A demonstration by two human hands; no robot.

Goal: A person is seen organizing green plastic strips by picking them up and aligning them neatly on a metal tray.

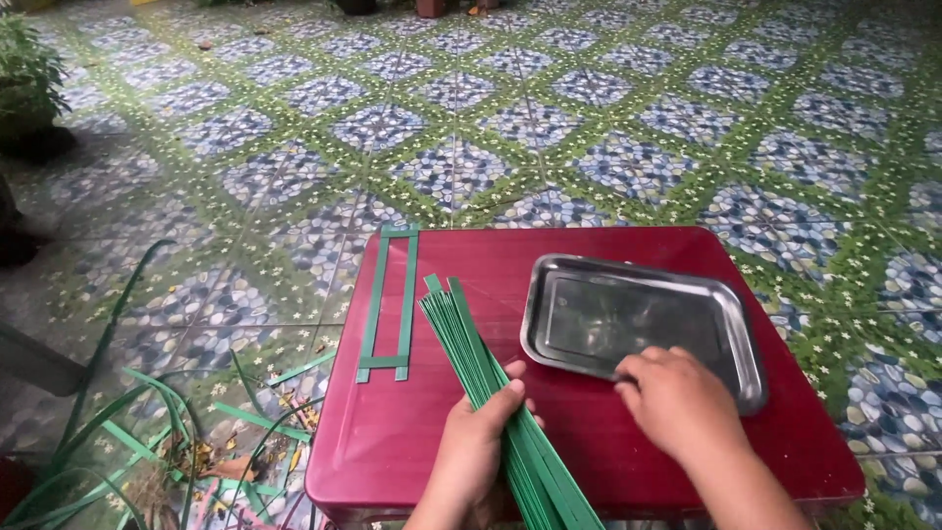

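My left hand [476, 442] grips a bundle of long green leaf strips [469, 339] that fans out toward the far left of a small red table [392, 442]. My right hand [677, 402] rests with curled fingers on the near rim of a shiny rectangular metal tray [638, 319], which sits on the right half of the table. It appears to hold nothing. A narrow rectangular frame of green strips [391, 299] lies flat on the table's left side.
The table stands on a patterned tile floor [549, 118] of blue and green. Loose green leaves and cut scraps [186, 432] lie on the floor to the left. A potted plant [25, 83] stands at the far left.
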